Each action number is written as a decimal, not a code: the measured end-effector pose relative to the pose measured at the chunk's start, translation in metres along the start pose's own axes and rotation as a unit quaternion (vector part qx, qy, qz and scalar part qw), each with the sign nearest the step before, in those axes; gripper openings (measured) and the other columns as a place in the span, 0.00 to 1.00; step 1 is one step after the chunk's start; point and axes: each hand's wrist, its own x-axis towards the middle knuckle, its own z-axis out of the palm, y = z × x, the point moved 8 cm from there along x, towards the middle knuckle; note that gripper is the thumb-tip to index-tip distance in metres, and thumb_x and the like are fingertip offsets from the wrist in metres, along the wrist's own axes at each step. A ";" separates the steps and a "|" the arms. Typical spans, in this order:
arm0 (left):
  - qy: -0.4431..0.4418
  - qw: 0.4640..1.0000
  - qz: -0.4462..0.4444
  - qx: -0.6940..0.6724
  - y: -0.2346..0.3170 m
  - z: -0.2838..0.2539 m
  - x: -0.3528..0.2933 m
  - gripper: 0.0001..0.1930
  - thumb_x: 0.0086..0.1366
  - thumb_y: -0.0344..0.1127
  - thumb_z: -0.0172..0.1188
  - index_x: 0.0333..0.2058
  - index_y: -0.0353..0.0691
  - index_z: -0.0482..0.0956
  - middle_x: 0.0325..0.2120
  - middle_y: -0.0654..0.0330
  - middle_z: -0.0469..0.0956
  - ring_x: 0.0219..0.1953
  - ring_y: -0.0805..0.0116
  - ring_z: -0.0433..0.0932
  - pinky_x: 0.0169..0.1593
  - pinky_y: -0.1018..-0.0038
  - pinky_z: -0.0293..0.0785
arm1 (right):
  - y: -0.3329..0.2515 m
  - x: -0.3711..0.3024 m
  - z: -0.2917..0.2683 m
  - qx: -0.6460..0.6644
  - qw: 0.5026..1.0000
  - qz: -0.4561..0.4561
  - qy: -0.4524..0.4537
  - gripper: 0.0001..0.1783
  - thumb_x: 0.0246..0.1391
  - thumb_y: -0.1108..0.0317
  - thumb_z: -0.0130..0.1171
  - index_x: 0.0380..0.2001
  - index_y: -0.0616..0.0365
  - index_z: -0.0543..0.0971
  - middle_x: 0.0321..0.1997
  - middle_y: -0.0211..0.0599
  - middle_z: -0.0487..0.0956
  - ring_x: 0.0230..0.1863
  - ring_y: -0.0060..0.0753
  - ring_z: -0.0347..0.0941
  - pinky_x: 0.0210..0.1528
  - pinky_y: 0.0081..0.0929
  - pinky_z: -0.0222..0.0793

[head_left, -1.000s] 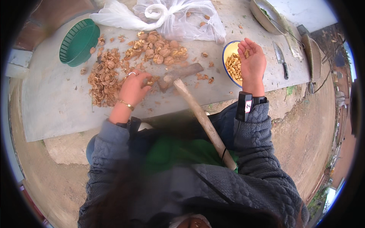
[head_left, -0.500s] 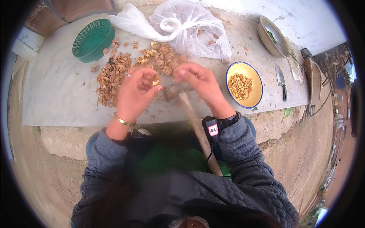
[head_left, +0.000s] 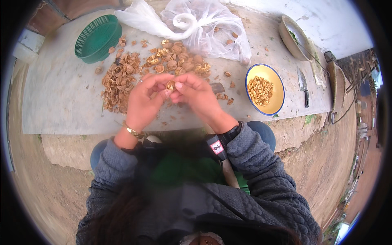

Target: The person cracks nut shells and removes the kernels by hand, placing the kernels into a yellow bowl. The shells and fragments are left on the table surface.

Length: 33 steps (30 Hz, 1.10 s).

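Note:
Between my fingertips is a cracked walnut, its pale kernel showing in a piece of brown shell. My left hand pinches it from the left. From the other side my right hand closes on the same walnut with thumb and fingers. Just beyond both hands lie whole and cracked walnuts. A heap of broken shells spreads to the left of my left hand. Beside my right hand the metal head of a hammer rests on the table, and its wooden handle runs under my right forearm toward my lap.
To the right stands a yellow bowl with a blue rim, holding walnut kernels. Farther right are a knife and a basin. A green basket sits far left, behind it a white plastic bag with some walnuts.
My right hand has moved left to meet my left hand and grips the walnut too. The hammer has shifted slightly, its head now visible to the right of my right hand.

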 end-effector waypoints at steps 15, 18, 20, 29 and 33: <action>0.079 0.957 -0.014 0.277 -0.091 -0.018 0.008 0.13 0.58 0.27 0.58 0.43 0.44 0.81 0.33 0.55 0.73 0.32 0.60 0.75 0.38 0.67 0.72 | 0.031 -0.067 -0.112 -0.536 0.812 0.209 0.097 0.23 0.64 0.50 0.49 0.38 0.63 0.76 0.32 0.45 0.80 0.28 0.39 0.77 0.29 0.32 0.73; 0.069 0.949 0.048 0.303 -0.096 0.000 0.007 0.13 0.57 0.28 0.60 0.43 0.46 0.81 0.35 0.57 0.74 0.35 0.55 0.76 0.41 0.64 0.74 | 0.088 -0.089 -0.094 0.026 0.931 0.349 0.102 0.22 0.65 0.50 0.47 0.38 0.62 0.74 0.28 0.38 0.78 0.22 0.33 0.75 0.23 0.29 0.70; 0.054 0.936 0.053 0.345 -0.101 0.005 0.006 0.13 0.57 0.29 0.62 0.42 0.47 0.81 0.36 0.58 0.74 0.37 0.55 0.77 0.42 0.64 0.74 | 0.088 -0.087 -0.085 0.006 0.944 0.317 0.092 0.21 0.65 0.51 0.48 0.40 0.61 0.73 0.27 0.34 0.75 0.20 0.30 0.73 0.20 0.27 0.68; 0.083 0.951 0.009 0.299 -0.116 -0.004 0.004 0.33 0.53 0.28 0.67 0.59 0.51 0.69 0.32 0.60 0.81 0.33 0.59 0.79 0.41 0.65 0.75 | 0.017 -0.066 -0.035 -0.358 0.928 0.060 0.086 0.19 0.55 0.65 0.58 0.47 0.63 0.70 0.26 0.35 0.75 0.17 0.28 0.70 0.21 0.28 0.67; 0.081 0.956 -0.016 0.280 -0.111 -0.008 0.004 0.40 0.52 0.30 0.68 0.64 0.55 0.61 0.32 0.61 0.81 0.35 0.59 0.80 0.41 0.64 0.75 | -0.008 -0.054 -0.008 -0.555 0.825 -0.066 0.081 0.28 0.50 0.67 0.60 0.53 0.68 0.67 0.30 0.48 0.78 0.23 0.40 0.75 0.28 0.34 0.72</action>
